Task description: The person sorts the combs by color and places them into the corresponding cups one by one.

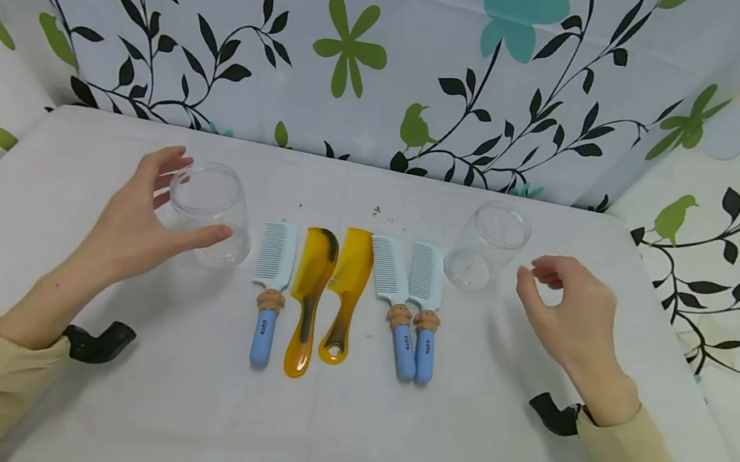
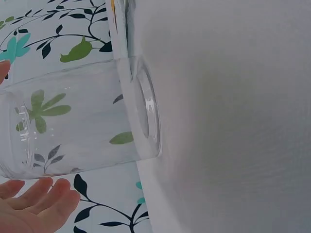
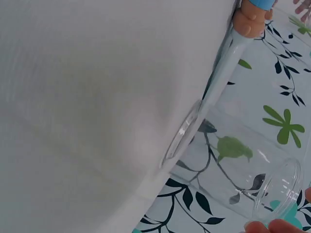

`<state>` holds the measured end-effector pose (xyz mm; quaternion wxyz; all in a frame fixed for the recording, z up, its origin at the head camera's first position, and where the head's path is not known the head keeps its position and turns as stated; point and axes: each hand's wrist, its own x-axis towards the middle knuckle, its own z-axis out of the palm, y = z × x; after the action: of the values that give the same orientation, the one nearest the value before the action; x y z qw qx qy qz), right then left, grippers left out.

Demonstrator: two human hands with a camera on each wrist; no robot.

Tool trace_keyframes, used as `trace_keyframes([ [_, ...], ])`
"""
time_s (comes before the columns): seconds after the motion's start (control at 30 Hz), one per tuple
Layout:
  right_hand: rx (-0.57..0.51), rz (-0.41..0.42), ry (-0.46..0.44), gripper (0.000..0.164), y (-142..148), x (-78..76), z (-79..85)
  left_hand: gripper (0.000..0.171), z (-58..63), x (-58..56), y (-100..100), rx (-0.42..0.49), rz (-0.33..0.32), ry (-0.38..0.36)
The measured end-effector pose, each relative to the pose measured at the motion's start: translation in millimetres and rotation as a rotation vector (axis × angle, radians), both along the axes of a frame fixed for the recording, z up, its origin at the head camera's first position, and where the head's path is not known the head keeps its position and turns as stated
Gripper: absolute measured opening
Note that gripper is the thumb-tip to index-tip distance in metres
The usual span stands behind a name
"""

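My left hand (image 1: 146,212) is spread around a clear plastic cup (image 1: 212,216), thumb across its near side and fingers along its far left side. In the left wrist view the fingertips (image 2: 60,189) lie right at the wall of this upright cup (image 2: 73,121). A second clear cup (image 1: 486,247) stands at the right, with my right hand (image 1: 575,308) beside it, fingers loosely bent and nothing held. Its fingertips (image 3: 279,226) show close to the rim of that cup (image 3: 233,165) in the right wrist view.
Between the cups lie a pale-blue comb with a blue handle (image 1: 264,328), two amber combs (image 1: 308,303) (image 1: 347,293) and two more pale-blue combs (image 1: 393,268) (image 1: 427,274). They rest on a white-covered table (image 1: 303,442). A leaf-patterned curtain (image 1: 358,130) hangs behind.
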<state>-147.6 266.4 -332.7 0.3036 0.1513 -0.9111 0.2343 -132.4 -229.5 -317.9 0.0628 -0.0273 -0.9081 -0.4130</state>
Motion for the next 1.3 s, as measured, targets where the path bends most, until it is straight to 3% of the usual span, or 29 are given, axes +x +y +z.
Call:
trace_keyframes([
  [0.13, -0.017, 0.012, -0.015, 0.016, -9, 0.7, -3.7, 0.112, -2.8, 0.3, 3, 0.020, -0.001, -0.019],
  [0.43, -0.011, 0.090, -0.134, 0.010, -30, 3.9, -7.8, 0.098, -10.3, 1.9, 6, 0.058, 0.013, 0.024],
  [0.87, 0.073, 0.100, -0.460, 0.018, -58, -0.8, -8.0, 0.096, -13.1, 2.9, 6, 0.068, -0.007, 0.011],
  [1.3, 0.071, 0.109, -0.538, 0.028, -65, -1.2, -24.2, 0.097, -14.1, 3.7, 4, 0.052, -0.022, 0.011],
])
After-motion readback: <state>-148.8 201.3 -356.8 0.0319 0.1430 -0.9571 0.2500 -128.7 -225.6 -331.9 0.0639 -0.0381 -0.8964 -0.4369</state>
